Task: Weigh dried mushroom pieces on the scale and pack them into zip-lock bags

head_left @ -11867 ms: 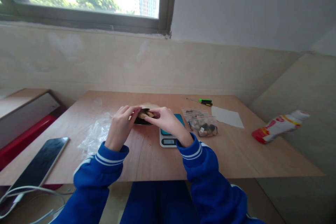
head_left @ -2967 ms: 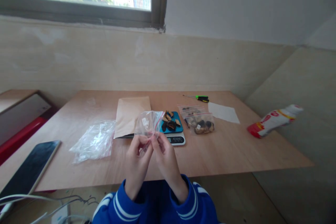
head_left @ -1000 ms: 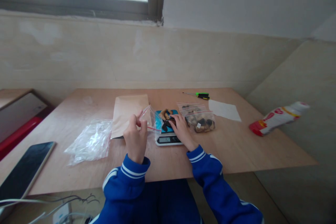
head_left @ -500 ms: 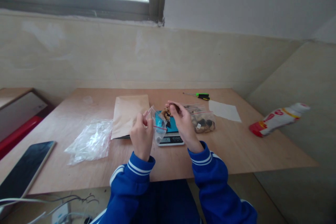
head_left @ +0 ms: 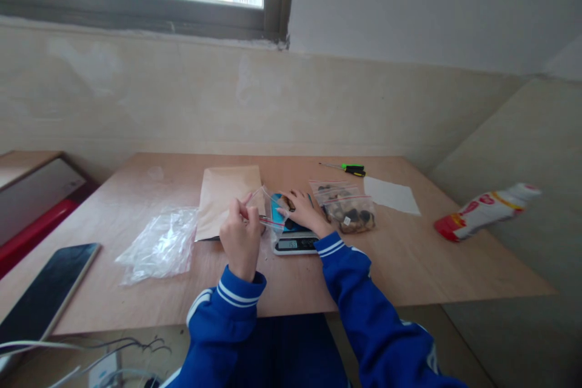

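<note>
My left hand (head_left: 242, 230) is closed in a pinch on a clear zip bag (head_left: 271, 223) with a red seal line, its mouth facing right. Over the kitchen scale (head_left: 295, 247) reaches my right hand (head_left: 304, 211), palm down, thumb and fingers around brown, wrinkled pieces that look like dried mushrooms (head_left: 286, 202). The bag's edge comes close to my right thumb; whether they touch I cannot tell. The scale has a blue top and a lit display, partly covered by my right hand and the bag.
Filled zip bags (head_left: 352, 213) of dark and tan pieces lie right of the scale. Behind are screwdrivers (head_left: 352, 168) and white paper (head_left: 391, 195). A kraft bag (head_left: 227, 188), clear plastic bags (head_left: 161, 245) and a phone (head_left: 50, 285) lie left; a bottle (head_left: 484, 212) stands far right.
My right hand has come down from above the scale to its top, turning palm down with fingers reaching left. My left hand keeps the zip bag, shifted slightly left.
</note>
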`<state>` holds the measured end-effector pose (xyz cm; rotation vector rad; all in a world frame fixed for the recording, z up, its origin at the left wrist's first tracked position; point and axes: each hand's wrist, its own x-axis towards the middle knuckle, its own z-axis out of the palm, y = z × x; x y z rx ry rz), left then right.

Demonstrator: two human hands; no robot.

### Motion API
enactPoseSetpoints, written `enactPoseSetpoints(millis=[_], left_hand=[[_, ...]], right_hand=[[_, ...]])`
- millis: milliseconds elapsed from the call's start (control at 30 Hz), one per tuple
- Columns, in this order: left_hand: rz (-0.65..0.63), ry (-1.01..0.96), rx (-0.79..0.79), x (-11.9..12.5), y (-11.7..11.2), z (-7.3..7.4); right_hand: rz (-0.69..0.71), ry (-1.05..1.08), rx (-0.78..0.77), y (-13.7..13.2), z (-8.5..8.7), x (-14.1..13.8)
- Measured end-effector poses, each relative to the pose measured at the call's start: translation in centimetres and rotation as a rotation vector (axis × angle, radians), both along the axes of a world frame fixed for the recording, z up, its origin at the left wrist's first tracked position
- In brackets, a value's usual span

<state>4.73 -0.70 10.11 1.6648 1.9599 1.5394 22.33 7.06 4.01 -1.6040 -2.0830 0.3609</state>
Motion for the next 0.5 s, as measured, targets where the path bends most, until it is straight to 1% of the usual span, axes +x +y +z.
enactPoseSetpoints(millis=[167, 267, 367, 433, 500], left_hand=[[0.010, 0.000, 0.009, -0.1, 0.0, 0.2], [0.012, 0.000, 0.004, -0.2, 0.0, 0.3], [0.018, 0.000, -0.001, -0.2, 0.0, 0.4], [0.018, 0.000, -0.004, -0.2, 0.1, 0.5], [0.015, -0.004, -0.008, -0.2, 0.1, 0.5]], right_hand=[[-0.007, 0.086, 0.049, 0.1, 0.6, -0.1], [-0.006, 0.175, 0.081, 0.2, 0.4, 0.4], [-0.048, 0.308, 0.105, 0.2, 0.2, 0.7], [-0.069, 0.440, 0.131, 0.1, 0.8, 0.7], [-0.048, 0.612, 0.140, -0.5, 2.2, 0.3]])
